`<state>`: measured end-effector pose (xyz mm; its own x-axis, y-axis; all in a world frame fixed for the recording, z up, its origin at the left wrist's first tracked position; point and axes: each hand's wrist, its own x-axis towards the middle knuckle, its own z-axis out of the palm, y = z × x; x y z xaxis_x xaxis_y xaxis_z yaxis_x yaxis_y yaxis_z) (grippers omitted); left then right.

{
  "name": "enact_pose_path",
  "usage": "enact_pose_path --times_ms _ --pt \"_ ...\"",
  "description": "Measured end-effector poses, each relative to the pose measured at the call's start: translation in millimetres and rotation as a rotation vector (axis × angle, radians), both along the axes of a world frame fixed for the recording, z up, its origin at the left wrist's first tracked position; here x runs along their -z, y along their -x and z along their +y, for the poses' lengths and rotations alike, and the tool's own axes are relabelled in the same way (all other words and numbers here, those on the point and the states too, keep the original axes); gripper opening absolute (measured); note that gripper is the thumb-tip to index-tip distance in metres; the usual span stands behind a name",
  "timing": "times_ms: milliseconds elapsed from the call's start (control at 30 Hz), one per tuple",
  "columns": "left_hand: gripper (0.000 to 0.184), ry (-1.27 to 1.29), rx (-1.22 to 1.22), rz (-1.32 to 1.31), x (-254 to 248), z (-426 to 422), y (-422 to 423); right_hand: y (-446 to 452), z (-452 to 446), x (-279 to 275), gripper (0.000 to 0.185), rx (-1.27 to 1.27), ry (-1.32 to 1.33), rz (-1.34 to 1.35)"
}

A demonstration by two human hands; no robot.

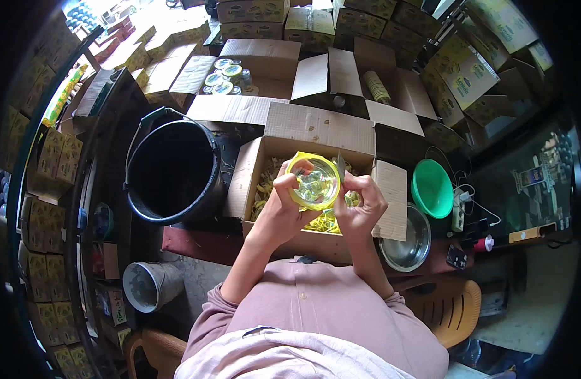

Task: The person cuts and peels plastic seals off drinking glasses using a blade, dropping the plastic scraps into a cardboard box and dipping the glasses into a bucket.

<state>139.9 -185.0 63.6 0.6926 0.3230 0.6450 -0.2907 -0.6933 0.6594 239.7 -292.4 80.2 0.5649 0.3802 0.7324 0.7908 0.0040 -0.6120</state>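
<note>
A clear round container with a yellow rim is held above an open cardboard box. My left hand grips its left side, with fingers reaching over the opening. On the right, my right hand pinches a thin flat blade that stands upright against the rim. Yellow strips and scraps fill the box below both hands.
A black bucket stands left of the box. A green bowl and a clear bowl lie to the right. Behind, an open box holds lidded cups, and another holds a stack of lids. A grey bucket stands lower left.
</note>
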Motion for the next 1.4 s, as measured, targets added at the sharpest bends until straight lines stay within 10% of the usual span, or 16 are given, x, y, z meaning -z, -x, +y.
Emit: enact_pose_path --times_ms 1400 --pt "0.065 0.048 0.003 0.059 -0.9 0.5 6.7 6.5 -3.7 7.1 0.018 0.011 0.009 -0.034"
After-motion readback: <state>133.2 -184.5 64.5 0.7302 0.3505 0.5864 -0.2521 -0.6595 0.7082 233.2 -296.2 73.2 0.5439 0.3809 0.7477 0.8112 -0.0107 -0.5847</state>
